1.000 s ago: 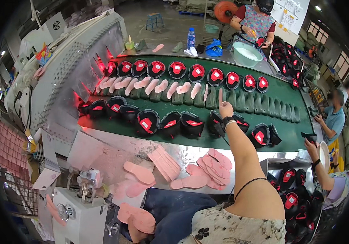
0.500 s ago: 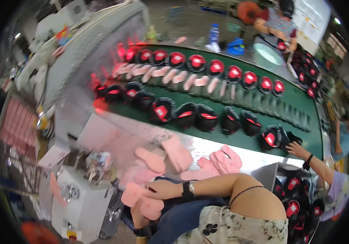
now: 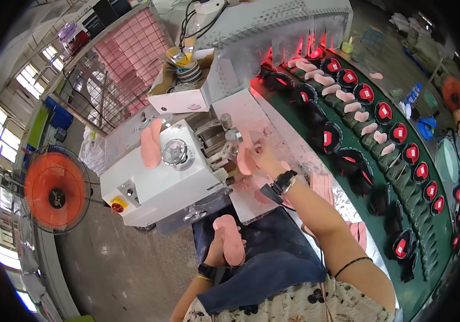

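My left hand [image 3: 218, 248] is closed around a pink insole [image 3: 232, 240], held low in front of my apron [image 3: 273, 244]. Whether more than one lies in that grip, I cannot tell. Farther forward, my right hand [image 3: 265, 159] grips another pink insole [image 3: 245, 155] by its side. That insole stands close beside the metal rollers [image 3: 232, 135] of a white boxy machine [image 3: 160, 185]; whether it touches them is unclear. Two more insoles [image 3: 150, 144] rest on the machine's top, next to its round handwheel [image 3: 174, 152].
Right of the bench, a green conveyor [image 3: 358, 161] carries black shoe uppers [image 3: 330, 137] and rows of pink pieces [image 3: 344, 96]. Stacked insoles [image 3: 322, 187] lie by its edge. A white box [image 3: 179, 101] with tools stands behind the machine; an orange fan [image 3: 56, 190] is at left.
My view has swung left toward the machine. Both hands were together on pink insoles; now they are apart, the right forward at the rollers. The co-worker's hand at the conveyor is out of view.
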A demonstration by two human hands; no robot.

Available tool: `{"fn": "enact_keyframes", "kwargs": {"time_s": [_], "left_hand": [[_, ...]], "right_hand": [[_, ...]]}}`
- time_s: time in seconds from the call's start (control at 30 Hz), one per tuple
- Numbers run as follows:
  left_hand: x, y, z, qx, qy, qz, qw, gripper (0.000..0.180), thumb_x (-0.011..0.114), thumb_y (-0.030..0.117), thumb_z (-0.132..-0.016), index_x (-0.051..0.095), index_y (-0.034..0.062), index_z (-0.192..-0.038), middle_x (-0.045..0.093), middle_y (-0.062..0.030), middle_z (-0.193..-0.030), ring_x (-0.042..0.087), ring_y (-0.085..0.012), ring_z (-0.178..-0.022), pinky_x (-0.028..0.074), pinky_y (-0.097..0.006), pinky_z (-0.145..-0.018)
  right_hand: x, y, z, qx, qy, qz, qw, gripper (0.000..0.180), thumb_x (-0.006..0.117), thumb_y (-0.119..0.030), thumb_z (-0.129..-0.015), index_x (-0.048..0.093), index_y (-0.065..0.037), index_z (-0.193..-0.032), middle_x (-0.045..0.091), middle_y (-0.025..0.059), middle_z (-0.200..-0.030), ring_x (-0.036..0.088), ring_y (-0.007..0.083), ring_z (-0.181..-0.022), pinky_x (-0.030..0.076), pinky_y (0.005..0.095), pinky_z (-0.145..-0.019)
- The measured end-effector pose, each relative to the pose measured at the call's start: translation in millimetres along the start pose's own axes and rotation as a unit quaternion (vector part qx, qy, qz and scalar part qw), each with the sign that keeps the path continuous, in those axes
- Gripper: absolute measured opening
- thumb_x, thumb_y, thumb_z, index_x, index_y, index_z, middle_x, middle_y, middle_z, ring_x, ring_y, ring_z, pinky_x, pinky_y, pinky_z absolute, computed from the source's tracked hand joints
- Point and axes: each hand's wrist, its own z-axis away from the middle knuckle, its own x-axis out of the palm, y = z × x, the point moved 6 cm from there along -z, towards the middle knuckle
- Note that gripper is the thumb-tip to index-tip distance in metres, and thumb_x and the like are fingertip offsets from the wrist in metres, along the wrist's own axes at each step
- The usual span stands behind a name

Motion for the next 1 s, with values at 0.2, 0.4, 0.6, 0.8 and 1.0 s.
{"fn": "enact_keyframes", "kwargs": {"time_s": [0.2,0.4,0.6,0.8,1.0], "left_hand": [[2,6,8,0.040,0.032,-0.029,0.998,0.055,0.042,0.045,-0.098,0.046,-0.0002,-0.130,0.061,-0.0140,-0.099,0.065,-0.0293,-0.086,0.055,-0.042,-0.074],[-8,8,2,0.078,-0.013,-0.073,0.994,0.047,0.044,0.038,-0.100,0.046,0.0016,-0.131,0.061,-0.0157,-0.115,0.063,-0.0339,-0.101,0.053,-0.044,-0.084],[-96,-5,-43,0.107,0.043,-0.235,0.965,0.056,0.040,0.058,-0.097,0.052,0.0066,-0.117,0.061,-0.0093,-0.098,0.060,-0.0256,-0.087,0.050,-0.039,-0.079],[-7,-1,-12,-0.021,0.022,-0.090,0.995,0.048,0.051,0.053,-0.093,0.052,0.0139,-0.121,0.058,-0.0037,-0.093,0.060,-0.0211,-0.086,0.051,-0.036,-0.075],[-41,-7,-55,-0.014,-0.038,-0.100,0.994,0.052,0.051,0.048,-0.091,0.047,0.0093,-0.125,0.056,-0.0068,-0.109,0.058,-0.0252,-0.100,0.049,-0.042,-0.084]], "right_hand": [[-48,-61,16,-0.214,0.111,0.215,0.946,0.045,0.064,-0.027,-0.084,0.054,0.002,-0.117,0.063,0.0209,-0.098,0.061,0.0409,-0.088,0.049,0.0455,-0.075],[-28,-47,5,0.053,-0.034,0.056,0.996,0.033,0.061,-0.030,-0.087,0.062,0.000,-0.101,0.064,0.0241,-0.098,0.063,0.0395,-0.089,0.048,0.0433,-0.076],[-4,-23,-47,-0.033,-0.053,0.121,0.991,0.029,0.063,-0.026,-0.084,0.061,-0.002,-0.100,0.063,0.0166,-0.089,0.065,0.0293,-0.081,0.052,0.0411,-0.071],[-178,46,1,0.041,0.242,-0.246,0.938,0.014,0.058,-0.019,-0.090,0.057,-0.008,-0.100,0.060,0.0062,-0.072,0.063,0.0167,-0.056,0.051,0.0313,-0.044],[-446,201,171,0.180,0.506,0.060,0.842,0.022,0.059,-0.017,-0.089,0.047,-0.005,-0.103,0.062,0.0134,-0.076,0.064,0.0245,-0.053,0.051,0.0390,-0.046]]}}
